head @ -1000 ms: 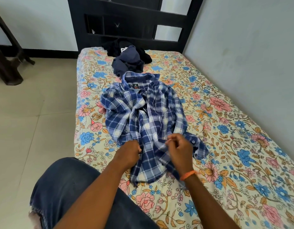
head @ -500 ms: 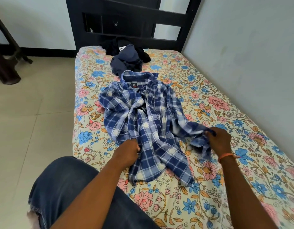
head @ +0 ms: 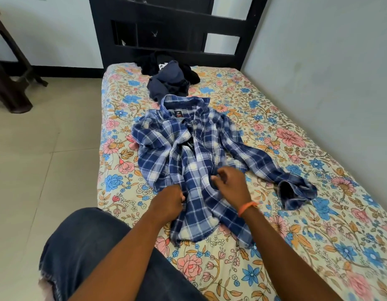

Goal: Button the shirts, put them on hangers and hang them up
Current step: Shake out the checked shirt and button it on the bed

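Both hands on plaid shirt (head: 194, 161): left (head: 168, 202) gripping, right (head: 230, 184) back from sleeve, loosely curled.

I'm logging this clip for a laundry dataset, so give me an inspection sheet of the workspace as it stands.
Surface: floral bedsheet on a bed.
Job's things: blue plaid shirt lies open and rumpled, collar toward the dark headboard; no hanger seen.
Clutter: dark clothes pile beyond the collar.
Grippers: left hand grips the shirt's front edge; right hand hovers over the fabric, fingers curled, grip unclear.
Cables: nothing seen.
Surroundings: tiled floor, brown furniture at left, wall at right.
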`<state>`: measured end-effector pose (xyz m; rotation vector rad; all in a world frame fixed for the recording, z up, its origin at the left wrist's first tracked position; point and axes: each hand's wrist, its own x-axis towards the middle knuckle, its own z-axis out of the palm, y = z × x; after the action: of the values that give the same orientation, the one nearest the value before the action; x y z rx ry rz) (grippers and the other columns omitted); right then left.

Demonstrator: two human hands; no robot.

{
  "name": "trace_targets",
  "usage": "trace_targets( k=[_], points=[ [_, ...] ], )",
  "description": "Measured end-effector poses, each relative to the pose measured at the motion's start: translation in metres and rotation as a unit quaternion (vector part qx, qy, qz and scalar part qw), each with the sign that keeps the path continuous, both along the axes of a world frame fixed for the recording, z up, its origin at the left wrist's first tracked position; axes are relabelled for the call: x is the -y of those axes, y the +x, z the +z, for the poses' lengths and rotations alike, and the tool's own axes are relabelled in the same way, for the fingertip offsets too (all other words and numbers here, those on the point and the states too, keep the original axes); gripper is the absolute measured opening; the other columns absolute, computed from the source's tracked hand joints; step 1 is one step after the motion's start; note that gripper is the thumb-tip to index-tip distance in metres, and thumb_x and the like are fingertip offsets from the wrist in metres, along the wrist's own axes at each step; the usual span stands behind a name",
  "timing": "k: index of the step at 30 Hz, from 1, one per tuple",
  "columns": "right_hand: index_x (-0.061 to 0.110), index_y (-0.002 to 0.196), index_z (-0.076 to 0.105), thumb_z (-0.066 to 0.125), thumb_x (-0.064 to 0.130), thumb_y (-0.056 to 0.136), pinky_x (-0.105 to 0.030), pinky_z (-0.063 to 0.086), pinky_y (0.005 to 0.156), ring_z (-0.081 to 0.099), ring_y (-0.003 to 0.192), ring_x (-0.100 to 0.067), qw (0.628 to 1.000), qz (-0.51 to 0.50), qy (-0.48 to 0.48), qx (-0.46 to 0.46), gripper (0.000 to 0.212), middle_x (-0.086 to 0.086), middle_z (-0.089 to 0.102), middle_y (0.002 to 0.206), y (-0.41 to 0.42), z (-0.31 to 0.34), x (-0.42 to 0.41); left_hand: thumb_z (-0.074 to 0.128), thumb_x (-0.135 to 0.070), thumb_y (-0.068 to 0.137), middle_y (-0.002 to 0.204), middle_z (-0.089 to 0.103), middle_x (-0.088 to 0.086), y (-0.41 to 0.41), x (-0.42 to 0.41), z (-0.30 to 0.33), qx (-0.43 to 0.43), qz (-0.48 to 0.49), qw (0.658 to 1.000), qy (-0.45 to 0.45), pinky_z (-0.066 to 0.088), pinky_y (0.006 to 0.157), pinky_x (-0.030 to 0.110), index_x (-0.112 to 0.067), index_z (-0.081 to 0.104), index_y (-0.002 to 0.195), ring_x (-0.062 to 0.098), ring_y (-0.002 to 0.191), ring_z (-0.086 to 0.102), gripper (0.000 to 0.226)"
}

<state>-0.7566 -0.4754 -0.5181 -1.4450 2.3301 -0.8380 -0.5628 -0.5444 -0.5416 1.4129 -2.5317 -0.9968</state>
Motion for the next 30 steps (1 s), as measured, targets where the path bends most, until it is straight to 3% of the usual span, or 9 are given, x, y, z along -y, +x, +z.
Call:
trace_targets(
  k=[5,8,10,13,17,20,23,26,30],
  points=[
    [0.015,0.129,0.05,0.078,0.045,0.079,-0.04,0.053,0.083,0.058,0.107,-0.027,0.996,-0.002,0.068,-0.058,0.064,-0.006,0.049,0.13,0.033,0.004,0.039,0.052,-0.013,0.097,0.083,0.052,-0.001,0.001,0.001,0.002,-0.009,-0.003,1.0,-0.008,0.039,0.064,0.031,-0.017,0.047,0.085,0.018,0.074,0.054,0.014],
    [0.023,0.082,0.053,0.075,0.058,0.076,-0.044,0.053,0.076,0.059,0.094,-0.031,0.993,-0.014,0.115,-0.039,0.042,-0.005,0.046,0.116,0.036,-0.001,0.046,0.053,-0.012,0.097,0.084,0.052,0.001,0.002,0.002,0.002,-0.005,-0.008,1.0,-0.016,0.038,0.063,0.03,-0.017,0.047,0.084,0.019,0.074,0.054,0.014],
    [0.026,0.067,0.047,0.074,0.054,0.078,-0.05,0.05,0.086,0.056,0.093,-0.03,0.995,-0.054,0.085,0.016,0.041,-0.003,0.046,0.105,0.034,-0.007,0.047,0.054,-0.012,0.096,0.084,0.054,0.001,0.002,0.001,0.002,-0.005,-0.008,1.0,-0.013,0.037,0.062,0.03,-0.016,0.049,0.084,0.019,0.074,0.055,0.014],
    [0.021,0.086,0.068,0.073,0.042,0.085,-0.046,0.04,0.101,0.046,0.098,-0.017,0.993,-0.116,0.0,0.03,0.022,0.002,0.046,0.107,0.024,-0.005,0.045,0.054,-0.009,0.096,0.085,0.056,0.002,0.001,0.001,0.005,-0.013,-0.001,1.0,-0.004,0.038,0.061,0.029,-0.013,0.052,0.085,0.02,0.074,0.057,0.012],
    [0.012,0.084,0.066,0.068,0.03,0.092,-0.037,0.052,0.076,0.059,0.078,-0.023,0.974,-0.131,-0.05,0.18,0.019,-0.006,0.065,0.087,-0.012,0.03,0.032,0.05,-0.009,0.098,0.088,0.059,0.006,0.001,0.001,0.007,-0.028,0.007,1.0,0.009,0.04,0.064,0.03,-0.012,0.053,0.085,0.022,0.076,0.057,0.014],
    [0.002,0.088,0.068,0.068,0.03,0.092,-0.046,0.057,0.078,0.066,0.078,-0.034,0.965,-0.158,-0.085,0.192,0.028,-0.015,0.071,0.087,-0.047,0.061,0.017,0.048,-0.01,0.1,0.089,0.058,0.004,0.002,0.0,0.009,-0.039,0.003,0.999,0.013,0.04,0.067,0.03,-0.011,0.053,0.087,0.021,0.077,0.056,0.014],
    [0.0,0.099,0.068,0.074,0.022,0.086,-0.049,0.056,0.084,0.068,0.084,-0.035,0.964,-0.048,-0.057,0.256,0.027,-0.017,0.074,0.091,-0.066,0.088,-0.009,0.048,-0.011,0.1,0.09,0.063,0.009,0.002,-0.002,0.015,-0.055,0.004,0.998,0.018,0.038,0.06,0.028,-0.004,0.058,0.09,0.021,0.075,0.057,0.016],
    [0.003,0.124,0.057,0.082,0.006,0.074,-0.048,0.055,0.083,0.068,0.091,-0.028,0.919,0.092,0.064,0.379,0.056,-0.013,0.072,0.098,-0.068,0.1,-0.037,0.048,-0.014,0.101,0.088,0.062,0.008,0.003,-0.005,0.02,-0.081,0.008,0.996,0.028,0.033,0.054,0.024,-0.007,0.055,0.087,0.013,0.068,0.051,0.017],
    [0.017,0.127,0.053,0.081,0.001,0.072,-0.039,0.054,0.079,0.059,0.105,-0.033,0.895,0.155,0.201,0.367,0.064,-0.031,0.05,0.127,-0.056,0.089,-0.044,0.047,-0.019,0.102,0.081,0.058,-0.002,0.003,-0.005,0.019,-0.126,0.02,0.99,0.063,0.033,0.055,0.024,-0.018,0.051,0.079,0.009,0.065,0.049,0.023]
  ],
)
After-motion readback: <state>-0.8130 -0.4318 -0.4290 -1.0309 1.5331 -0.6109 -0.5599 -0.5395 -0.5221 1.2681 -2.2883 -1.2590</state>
